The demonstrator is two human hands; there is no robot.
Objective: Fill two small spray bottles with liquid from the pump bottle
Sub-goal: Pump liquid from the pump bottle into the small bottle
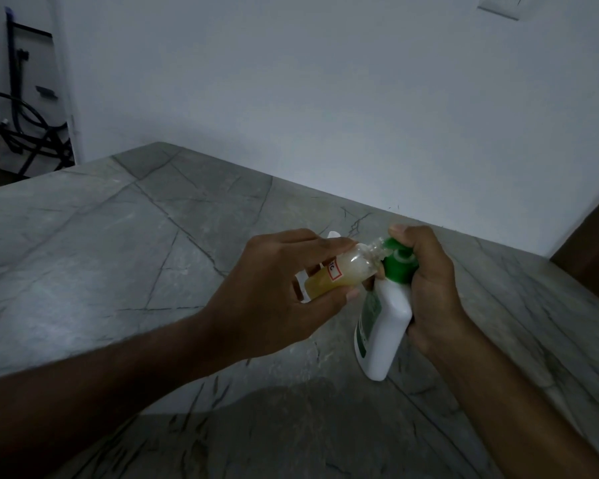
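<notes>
My left hand (274,299) grips a small clear spray bottle (343,271), tilted with its open neck up against the pump's spout. Yellowish liquid fills the lower part of it, and it carries a red-edged label. My right hand (426,288) wraps around a white pump bottle (382,326) with a green pump head (400,264), my thumb lying on top of the pump. The white bottle leans, its base on the grey marble counter (118,264). A small white object (333,235) peeks out behind my left fingers; I cannot tell what it is.
The counter runs back to a white wall (325,98). A dark brown panel (588,243) stands at the right edge. Beyond the counter's far left corner are black hoses and a frame (21,126).
</notes>
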